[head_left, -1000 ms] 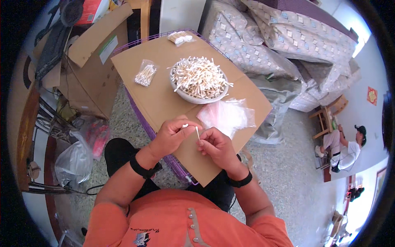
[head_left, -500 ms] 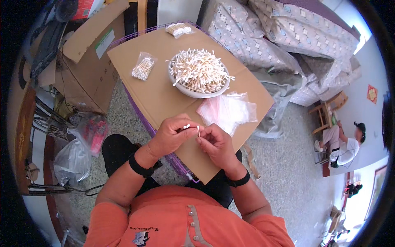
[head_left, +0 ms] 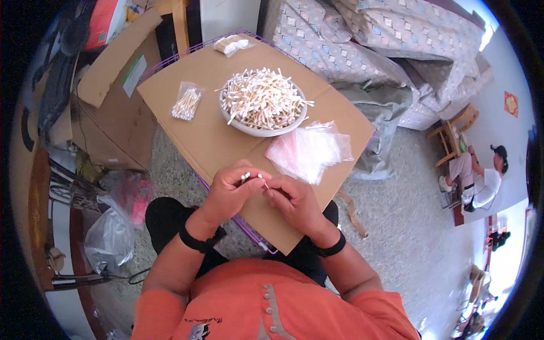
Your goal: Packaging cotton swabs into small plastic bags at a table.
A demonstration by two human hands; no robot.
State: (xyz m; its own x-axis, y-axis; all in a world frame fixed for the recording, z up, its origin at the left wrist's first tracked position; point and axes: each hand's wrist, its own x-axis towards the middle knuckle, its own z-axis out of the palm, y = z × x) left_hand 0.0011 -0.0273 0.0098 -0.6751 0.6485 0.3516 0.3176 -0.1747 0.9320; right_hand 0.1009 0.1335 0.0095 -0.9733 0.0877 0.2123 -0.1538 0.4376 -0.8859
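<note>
left hand [head_left: 231,192] pinches cotton swabs [head_left: 245,176], white tips out; right hand [head_left: 293,203] meets it, fingers on one swab. bowl [head_left: 263,133] heaped with swabs on cardboard sheet [head_left: 198,141]. clear bags [head_left: 311,152] near bowl, filled bag [head_left: 186,103] left. seated person [head_left: 486,187] far right.

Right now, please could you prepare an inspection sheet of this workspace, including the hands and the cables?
Surface: cardboard sheet over a purple wire frame.
Job's things: pale bowl heaped with cotton swabs, two swab packets, pinkish clear bags.
Clutter: cardboard box and plastic bag at left.
Hands: left hand holds swabs; right hand, close by, appears to pinch one swab.
Cables: dark cords at lower left, off the cardboard sheet.
Surroundings: patterned bundles beyond the sheet; person seated at right.
</note>
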